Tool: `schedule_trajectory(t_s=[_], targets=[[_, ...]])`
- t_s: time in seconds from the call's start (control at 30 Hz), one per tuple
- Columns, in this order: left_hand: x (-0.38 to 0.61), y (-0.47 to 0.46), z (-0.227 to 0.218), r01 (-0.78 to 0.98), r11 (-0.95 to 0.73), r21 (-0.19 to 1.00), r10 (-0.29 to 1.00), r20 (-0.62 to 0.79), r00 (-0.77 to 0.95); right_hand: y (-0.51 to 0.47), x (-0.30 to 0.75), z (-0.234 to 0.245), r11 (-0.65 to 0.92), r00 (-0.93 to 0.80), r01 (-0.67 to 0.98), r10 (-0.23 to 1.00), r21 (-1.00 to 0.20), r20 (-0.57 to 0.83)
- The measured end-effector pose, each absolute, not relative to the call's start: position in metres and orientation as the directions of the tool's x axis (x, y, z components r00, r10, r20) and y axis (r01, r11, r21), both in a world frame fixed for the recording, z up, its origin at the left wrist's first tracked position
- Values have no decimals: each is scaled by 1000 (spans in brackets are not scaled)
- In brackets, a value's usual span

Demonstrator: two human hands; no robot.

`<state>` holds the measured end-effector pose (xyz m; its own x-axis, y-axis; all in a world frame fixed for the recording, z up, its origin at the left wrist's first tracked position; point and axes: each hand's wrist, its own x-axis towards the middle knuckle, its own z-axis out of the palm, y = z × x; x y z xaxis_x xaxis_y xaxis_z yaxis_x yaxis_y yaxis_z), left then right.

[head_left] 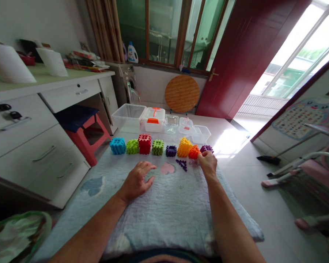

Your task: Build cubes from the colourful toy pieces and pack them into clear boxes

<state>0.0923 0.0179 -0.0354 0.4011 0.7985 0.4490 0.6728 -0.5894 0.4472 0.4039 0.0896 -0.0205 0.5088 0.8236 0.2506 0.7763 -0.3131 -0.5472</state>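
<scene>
My left hand (139,179) rests over the quilted cloth with thumb and fingers apart, and nothing is in it. At the row's right end, my right hand (209,163) is closed, its fingertips against the right side of the orange waffle blocks (193,152). Purple waffle blocks (207,148) show just behind that hand, partly hidden by it. A loose purple waffle piece (181,164) lies left of my right hand. Leftward along the row stand yellow blocks (184,147), a small dark purple block (171,151), green blocks (157,147), red blocks (144,143), lime blocks (132,146) and blue blocks (117,145).
Behind the row stand a large clear bin (128,118), a lidded box with orange latches (152,126) and several smaller clear containers (171,126). The blue quilted cloth (175,212) covers the table. Left are a stool (83,124) and drawers (46,153); a pink chair (318,168) stands right.
</scene>
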Motion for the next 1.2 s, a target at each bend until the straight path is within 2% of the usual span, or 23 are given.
schedule_trajectory(t_s=[0.8, 1.03, 1.13, 1.2], targets=[[93, 17, -33, 673, -566, 476, 821, 399, 408, 84, 396, -22, -280, 489, 812, 805, -513, 335], [92, 17, -34, 675, -560, 479, 826, 382, 414, 78, 396, -14, -270, 498, 799, 797, -538, 340], [92, 17, -33, 676, -556, 484, 830, 375, 414, 69, 393, -8, -183, 420, 817, 838, -547, 347], [93, 16, -32, 673, -554, 490, 832, 371, 413, 61, 388, -9, -78, 271, 856, 910, -511, 314]])
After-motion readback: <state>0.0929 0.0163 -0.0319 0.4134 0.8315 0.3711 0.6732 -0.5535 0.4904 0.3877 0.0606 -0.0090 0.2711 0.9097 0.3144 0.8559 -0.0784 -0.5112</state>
